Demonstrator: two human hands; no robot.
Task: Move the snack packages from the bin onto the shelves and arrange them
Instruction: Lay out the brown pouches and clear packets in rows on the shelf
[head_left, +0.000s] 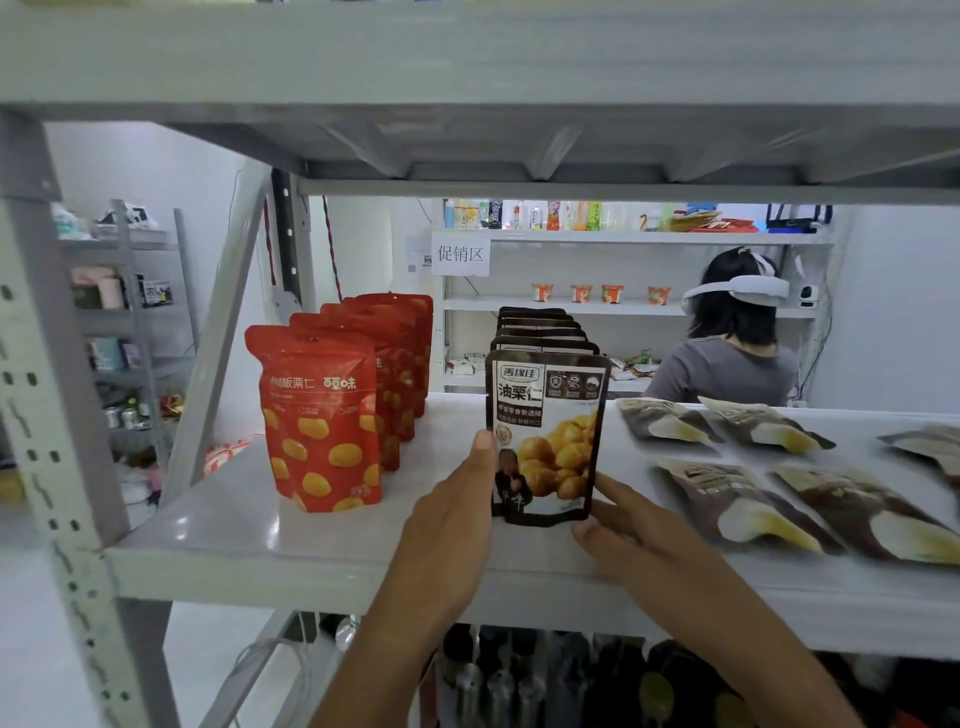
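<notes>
A dark brown chestnut pouch (550, 431) stands upright at the front of a row of like pouches (537, 327) on the white shelf (322, 540). My left hand (452, 525) touches its left edge, thumb tip on the pouch's side. Against its lower right corner lies my right hand (634, 530), fingers straight. A row of red chestnut pouches (322, 415) stands to the left. Several brown and yellow flat packets (748, 504) lie on the shelf to the right. The bin is out of view.
The shelf above (467, 67) overhangs closely. A grey upright post (57, 415) stands at the left. Dark bottles (519, 675) fill the shelf below. Behind the rack a person (727, 343) with a headset faces another stocked shelf unit.
</notes>
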